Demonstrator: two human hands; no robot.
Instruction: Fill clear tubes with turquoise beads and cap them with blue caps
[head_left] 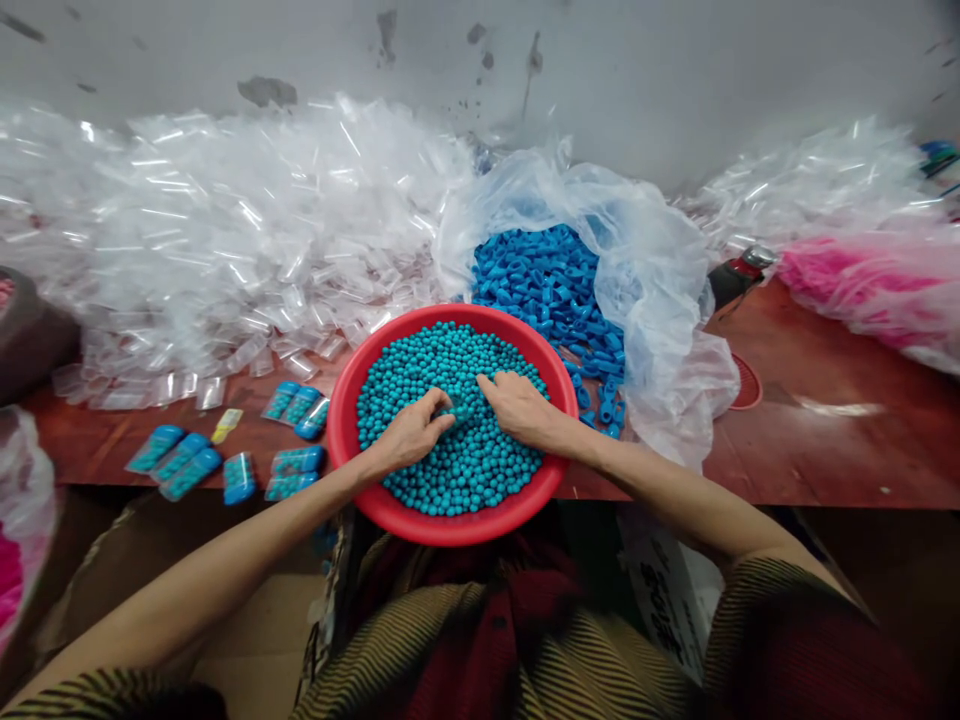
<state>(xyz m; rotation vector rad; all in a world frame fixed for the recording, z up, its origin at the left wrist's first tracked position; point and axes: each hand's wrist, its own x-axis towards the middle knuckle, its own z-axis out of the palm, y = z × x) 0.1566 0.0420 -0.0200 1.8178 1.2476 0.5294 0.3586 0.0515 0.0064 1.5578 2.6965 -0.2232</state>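
Clear tubes [247, 230] heaped back against the wall [637, 60], likely for room in front: countless. Filled tubes [184, 460] grouped before those, presumably apart from the empties: nine visible. One red basin [450, 530] at the tabletop's [810, 450] front edge, likely for two-handed reach, with beads [472, 480] inside, too many to count. Left hand [416, 430] half-curled over beads, right hand [525, 405] bent down to beads; impossible to tell whether grasping any. Rightward, blue caps [532, 285], uncountable, mostly within one bag [660, 320], likely against scattering.
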